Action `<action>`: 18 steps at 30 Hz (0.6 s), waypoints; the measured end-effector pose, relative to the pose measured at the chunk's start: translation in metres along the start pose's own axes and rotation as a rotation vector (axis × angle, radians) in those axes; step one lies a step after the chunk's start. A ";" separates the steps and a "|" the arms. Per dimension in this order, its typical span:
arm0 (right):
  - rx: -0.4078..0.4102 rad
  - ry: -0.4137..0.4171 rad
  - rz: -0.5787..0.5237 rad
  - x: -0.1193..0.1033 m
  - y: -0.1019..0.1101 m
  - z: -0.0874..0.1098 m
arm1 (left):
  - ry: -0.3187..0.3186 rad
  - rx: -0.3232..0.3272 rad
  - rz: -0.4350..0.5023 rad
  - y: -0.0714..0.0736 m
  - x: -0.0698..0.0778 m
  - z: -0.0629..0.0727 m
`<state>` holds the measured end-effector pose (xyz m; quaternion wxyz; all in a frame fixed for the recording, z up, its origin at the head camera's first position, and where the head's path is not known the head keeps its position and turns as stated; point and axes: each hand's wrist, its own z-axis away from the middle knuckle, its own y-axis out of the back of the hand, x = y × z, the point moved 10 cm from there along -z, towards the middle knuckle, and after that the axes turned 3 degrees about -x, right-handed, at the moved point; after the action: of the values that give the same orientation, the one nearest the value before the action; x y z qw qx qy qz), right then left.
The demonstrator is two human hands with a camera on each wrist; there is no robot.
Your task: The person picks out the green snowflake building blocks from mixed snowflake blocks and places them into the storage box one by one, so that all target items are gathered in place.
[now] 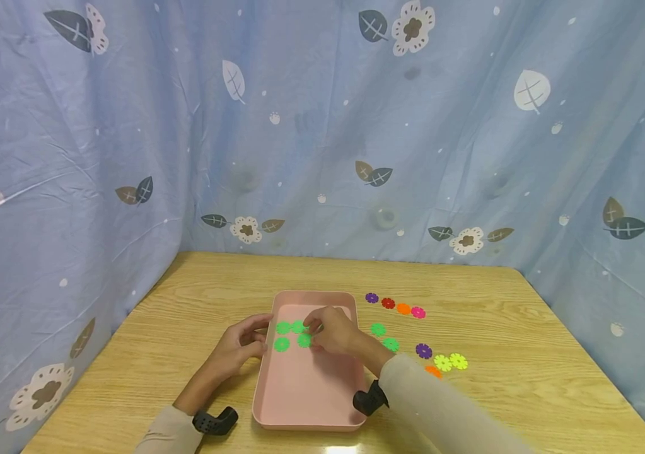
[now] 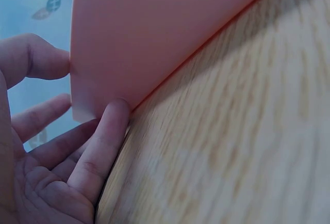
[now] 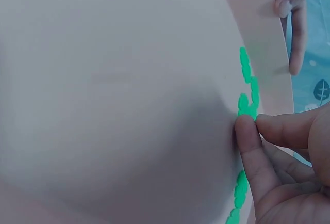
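A shallow pink tray (image 1: 333,394) rests on the table, with several green flower-shaped plastic discs (image 1: 281,344) inside near its far left. My left hand (image 1: 239,346) is at the tray's left side. In the left wrist view its fingers (image 2: 103,152) touch the outer wall, spread apart. My right hand (image 1: 333,329) reaches over the tray. In the right wrist view, its thumb and a finger pinch a green disc (image 3: 246,106), partly hidden by the fingertips. Other green discs (image 3: 241,189) show above and below that hand.
Right of the tray lie two green discs (image 1: 377,329). A row of purple, red, orange and pink discs (image 1: 388,303) lies farther back. Purple, yellow and orange discs (image 1: 443,362) lie beyond my right forearm. A blue patterned curtain (image 1: 311,139) hangs behind the wooden table (image 1: 526,372).
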<state>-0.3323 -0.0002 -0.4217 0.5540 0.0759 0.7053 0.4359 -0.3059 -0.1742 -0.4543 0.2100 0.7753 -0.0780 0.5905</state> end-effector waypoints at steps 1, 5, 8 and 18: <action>0.004 0.001 -0.016 0.001 0.000 0.000 | 0.003 0.002 -0.001 0.000 0.000 0.000; 0.023 0.008 -0.096 0.005 -0.001 0.000 | 0.009 0.005 -0.014 0.001 0.000 0.001; 0.028 0.006 -0.179 0.009 -0.003 0.001 | 0.006 0.003 -0.025 0.001 0.001 0.001; 0.039 -0.028 -0.352 0.014 -0.006 0.008 | 0.002 0.013 -0.031 0.001 0.000 0.000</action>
<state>-0.3282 0.0089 -0.4355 0.6300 -0.0318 0.7081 0.3173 -0.3062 -0.1753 -0.4545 0.2144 0.7773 -0.0620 0.5883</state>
